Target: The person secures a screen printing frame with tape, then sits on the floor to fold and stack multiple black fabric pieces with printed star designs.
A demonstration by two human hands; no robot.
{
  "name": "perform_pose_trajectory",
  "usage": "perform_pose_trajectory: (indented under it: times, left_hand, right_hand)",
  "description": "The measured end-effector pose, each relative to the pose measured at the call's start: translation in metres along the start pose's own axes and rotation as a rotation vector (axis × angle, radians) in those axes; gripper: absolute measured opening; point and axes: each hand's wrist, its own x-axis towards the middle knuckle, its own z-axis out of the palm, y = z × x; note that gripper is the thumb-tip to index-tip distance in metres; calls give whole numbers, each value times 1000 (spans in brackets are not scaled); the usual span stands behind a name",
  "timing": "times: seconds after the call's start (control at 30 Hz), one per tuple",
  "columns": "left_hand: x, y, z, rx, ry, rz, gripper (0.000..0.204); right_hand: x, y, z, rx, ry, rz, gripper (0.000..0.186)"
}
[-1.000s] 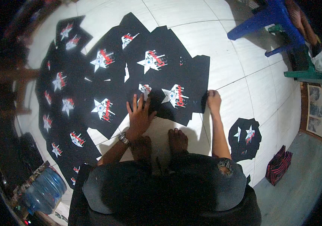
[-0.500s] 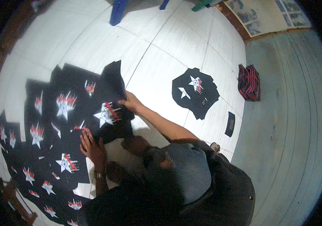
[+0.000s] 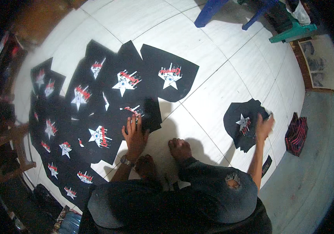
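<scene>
Black fabric pieces (image 3: pixel 108 101) printed with white stars and red marks lie overlapping across the floor on my left. My left hand (image 3: pixel 135 136) rests on them with its fingers spread over a print, holding nothing. One angular black piece (image 3: pixel 184 80) lies flat at the far right of this spread. To the right is a separate small pile of black pieces (image 3: pixel 235 128), a star on its top one. My right hand (image 3: pixel 265 126) is at that pile's right edge, touching it. Its fingers are smeared, so I cannot tell whether they grip a piece.
A folded red-and-black striped bundle (image 3: pixel 296 134) sits by the right wall, with a small dark strip (image 3: pixel 267 164) nearer me. Blue legs (image 3: pixel 210 11) and a green plastic item (image 3: pixel 294 32) stand at the back. A brown wooden frame (image 3: pixel 9 152) is at left.
My right hand has left the large spread and moved right to the small pile. An angular piece now lies flat at the spread's far right. My left hand stays on the fabric; the view has shifted.
</scene>
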Motion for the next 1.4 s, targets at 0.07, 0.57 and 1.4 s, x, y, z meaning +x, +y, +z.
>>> perform_pose_trajectory:
  times: [0.07, 0.57, 1.4]
  left_hand:
    - [0, 4, 6, -34, 24, 6, 83]
    - [94, 11, -37, -225, 79, 353, 68]
    - [-54, -58, -16, -87, 81, -442, 74]
  right_hand:
    - [62, 57, 65, -411, 301, 352, 33]
    - [69, 120, 151, -67, 278, 52, 48]
    - [75, -163, 399, -295, -205, -100, 61]
